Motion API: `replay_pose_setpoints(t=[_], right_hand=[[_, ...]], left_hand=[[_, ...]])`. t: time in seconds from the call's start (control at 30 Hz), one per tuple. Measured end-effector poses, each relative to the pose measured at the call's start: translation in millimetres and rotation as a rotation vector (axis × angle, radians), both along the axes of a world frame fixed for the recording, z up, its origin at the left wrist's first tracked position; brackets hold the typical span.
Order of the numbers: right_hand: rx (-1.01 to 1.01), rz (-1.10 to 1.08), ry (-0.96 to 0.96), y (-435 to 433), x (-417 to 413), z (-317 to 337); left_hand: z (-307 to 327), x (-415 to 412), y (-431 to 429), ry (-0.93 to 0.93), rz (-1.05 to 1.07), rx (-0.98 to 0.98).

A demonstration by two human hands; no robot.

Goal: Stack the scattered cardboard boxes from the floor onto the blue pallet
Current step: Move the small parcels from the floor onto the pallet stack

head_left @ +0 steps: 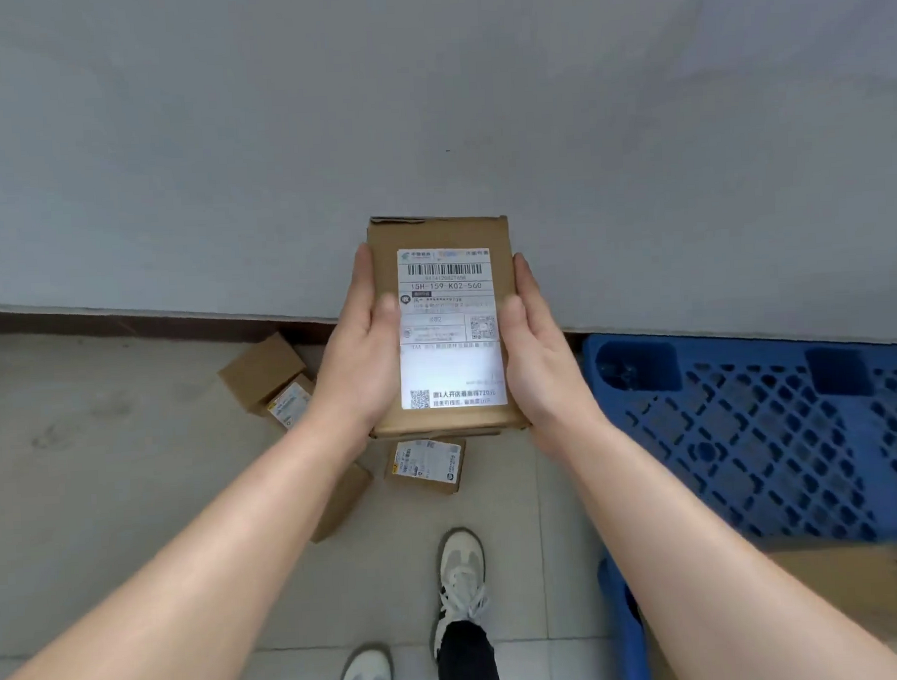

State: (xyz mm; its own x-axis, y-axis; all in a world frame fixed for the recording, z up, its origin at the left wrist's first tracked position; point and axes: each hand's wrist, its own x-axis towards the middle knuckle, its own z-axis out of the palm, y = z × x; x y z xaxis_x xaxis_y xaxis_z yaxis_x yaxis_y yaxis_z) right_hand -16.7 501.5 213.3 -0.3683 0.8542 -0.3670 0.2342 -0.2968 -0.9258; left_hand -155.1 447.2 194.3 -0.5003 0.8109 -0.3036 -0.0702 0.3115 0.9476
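Both hands hold a brown cardboard box with a big white label up in the air. The left hand and right hand press its sides, fingers curled around it. The blue plastic pallet sits to the right. More small brown boxes lie on the floor.

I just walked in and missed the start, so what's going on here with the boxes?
A person is holding a labelled cardboard box up in front of them, the left hand and the right hand each pressed against a long side. The blue pallet lies on the floor to their right, with what looks like one cardboard box already on its near end. At least three small boxes are scattered on the floor below the hands, near the wall.
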Motion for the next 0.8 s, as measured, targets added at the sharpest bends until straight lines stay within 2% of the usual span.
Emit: replay_pose_setpoints(t=[0.4,0.8], right_hand=[[0.061,-0.284,-0.011,-100.4,161.7,102.6],[0.059,-0.501,-0.034,-212.7,371.6,131.6]], left_hand=[[109.4,159.6,-61.7,-0.054,-0.253,0.076],[133.5,369.0,-142.5,-0.128,-0.458,0.100]])
